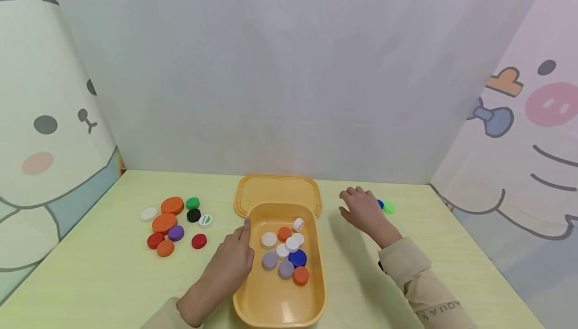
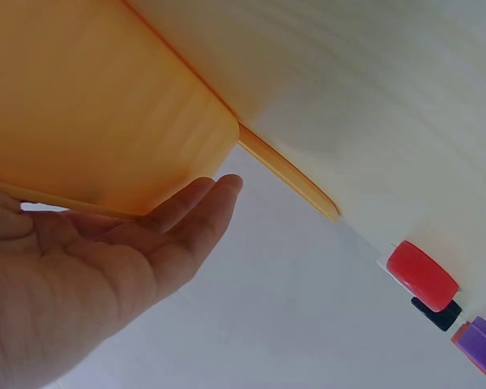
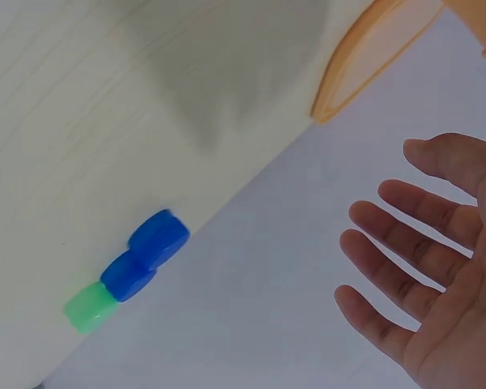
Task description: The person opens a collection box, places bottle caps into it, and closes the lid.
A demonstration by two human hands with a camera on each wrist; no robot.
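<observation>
A yellow plastic container (image 1: 280, 309) stands on the table with several bottle caps inside: white, orange, grey-lilac and a blue bottle cap (image 1: 297, 258). My left hand (image 1: 228, 261) rests along its left rim, fingers extended and touching the edge; the left wrist view shows the fingers (image 2: 196, 215) fairly straight against the rim, thumb hidden. Right of the container, my right hand (image 1: 363, 212) hovers above the table holding nothing, its fingers spread and loosely bent. Just beyond it lie two blue bottle caps (image 3: 159, 238) and a light green bottle cap (image 3: 91, 307), the blue ones partly hidden in the head view.
Behind the container lies its yellow lid (image 1: 277, 191). On the left of the table sits a loose group of bottle caps, among them a large orange cap (image 1: 164, 223), a purple cap (image 1: 176, 232) and a red cap (image 1: 199, 240). A grey wall (image 1: 271, 78) closes off the back.
</observation>
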